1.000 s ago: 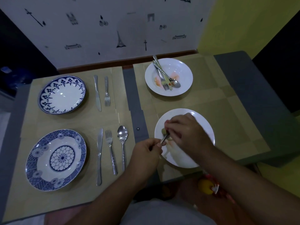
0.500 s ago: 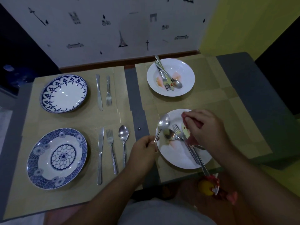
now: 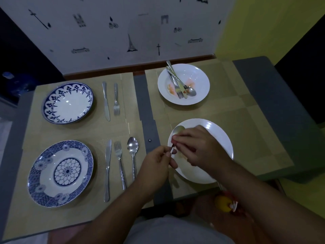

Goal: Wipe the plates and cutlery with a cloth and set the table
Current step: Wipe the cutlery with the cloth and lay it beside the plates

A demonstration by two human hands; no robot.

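One spoon (image 3: 178, 130) sits above the white plate (image 3: 219, 138) by the counter's (image 3: 277, 106) near edge: left hand (image 3: 156, 162) pinches its handle, right hand (image 3: 198, 147) curls round its neck. A loose pinch could send it clattering down.

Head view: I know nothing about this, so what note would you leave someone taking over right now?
Left hand pinches the spoon by its handle. Right hand appears to grip it just below the bowl, over the near white plate.
Far white plate is smeared and holds used cutlery.
Done: near blue plate and far blue plate are laid with cutlery. The far one has no spoon.
Left: this spoon, both white plates and the far cutlery.
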